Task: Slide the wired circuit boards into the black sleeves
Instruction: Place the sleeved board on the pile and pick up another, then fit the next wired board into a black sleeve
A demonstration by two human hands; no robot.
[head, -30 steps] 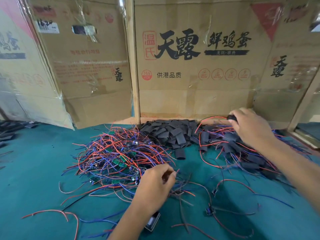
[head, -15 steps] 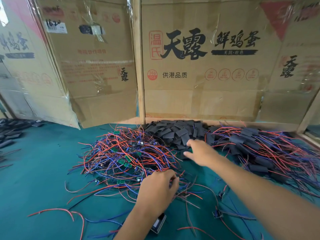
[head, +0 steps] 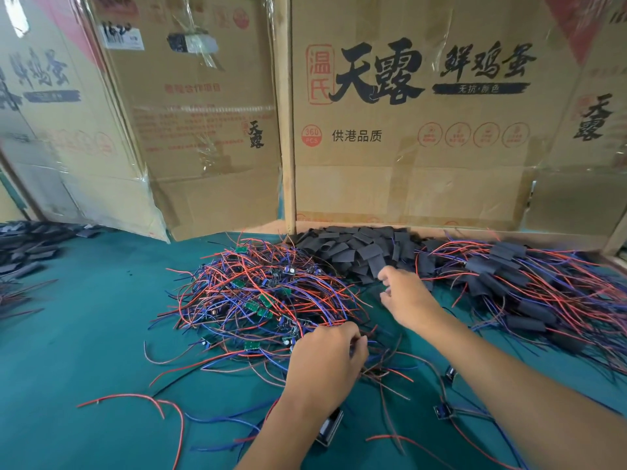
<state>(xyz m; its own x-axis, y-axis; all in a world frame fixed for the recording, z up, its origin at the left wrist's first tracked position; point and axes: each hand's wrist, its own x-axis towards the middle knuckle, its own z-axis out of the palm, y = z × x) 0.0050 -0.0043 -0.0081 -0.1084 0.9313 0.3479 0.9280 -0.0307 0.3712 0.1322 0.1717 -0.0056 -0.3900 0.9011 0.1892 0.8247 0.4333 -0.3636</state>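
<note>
Left hand (head: 325,362) fingertips hidden among tangled wires (head: 258,300), grip unclear.

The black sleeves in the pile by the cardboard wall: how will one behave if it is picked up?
A black sleeve will probably feel light and soft: the pieces look thin, flat and slightly curled. Being flat, it seems unlikely to roll. Since they lie loosely overlapped in the pile, neighbours may shift or come along when the right hand lifts one.

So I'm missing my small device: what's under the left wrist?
A small dark-edged, pale-faced object pokes out from under the left wrist, lying on the green cloth. The forearm covers most of it, so I can't identify it.
</note>
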